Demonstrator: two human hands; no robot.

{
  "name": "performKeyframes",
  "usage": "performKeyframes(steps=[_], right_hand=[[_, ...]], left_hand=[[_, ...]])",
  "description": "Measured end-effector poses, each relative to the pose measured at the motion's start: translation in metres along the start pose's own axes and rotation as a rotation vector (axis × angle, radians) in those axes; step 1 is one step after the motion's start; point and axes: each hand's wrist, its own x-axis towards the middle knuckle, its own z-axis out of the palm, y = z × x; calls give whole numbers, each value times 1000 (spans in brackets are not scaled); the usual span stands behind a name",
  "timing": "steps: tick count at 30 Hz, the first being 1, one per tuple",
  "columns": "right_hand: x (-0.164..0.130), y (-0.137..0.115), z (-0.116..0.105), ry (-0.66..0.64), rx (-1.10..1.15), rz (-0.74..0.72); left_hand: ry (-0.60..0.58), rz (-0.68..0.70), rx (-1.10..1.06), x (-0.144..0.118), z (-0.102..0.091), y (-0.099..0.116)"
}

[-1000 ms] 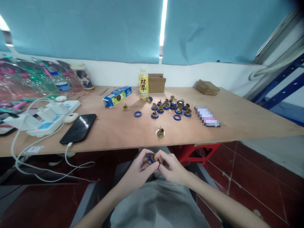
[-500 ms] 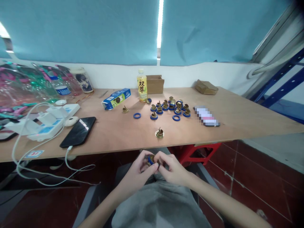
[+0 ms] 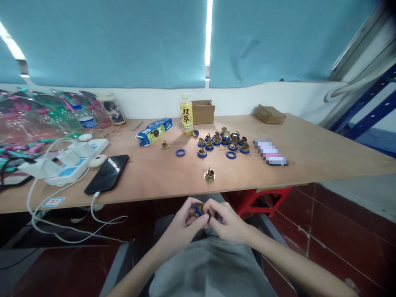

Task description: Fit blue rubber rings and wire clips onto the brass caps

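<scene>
A: Where are the person's hands?

B: Below the desk (image 3: 309, 165) edge, over the lap. The left hand (image 3: 182, 225) and right hand (image 3: 227, 222) meet, fingertips pinched together around a small brass fitting with a blue ring (image 3: 199, 210).

A: How would it handle?

B: Probably light and rigid, the metal slick, the ring rubbery and stretchy. Gripping by the rim seems best.

A: Anything else close?

B: Just beyond the hands, a lone brass piece (image 3: 209, 176); farther off, a cluster of ringed fittings (image 3: 224, 141).

Fingers of the left hand (image 3: 182, 225) and right hand (image 3: 227, 222) are covering most of the brass part (image 3: 199, 210); a pixelated patch (image 3: 271, 152) is blurring something on the table (image 3: 324, 156).
</scene>
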Motion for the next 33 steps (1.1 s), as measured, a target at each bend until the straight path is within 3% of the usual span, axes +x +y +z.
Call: performKeyframes(steps=[13,21,33], right_hand=[[-1,-5,-3,26,-1,1],[-1,-11,-8,106,0,-19],[-3,-13,-7,246,137,-58]], left_hand=[[0,56,4,-3,0,-1],[-52,110,-11,-2,-3,2],[36,175,-3,-3,0,4]])
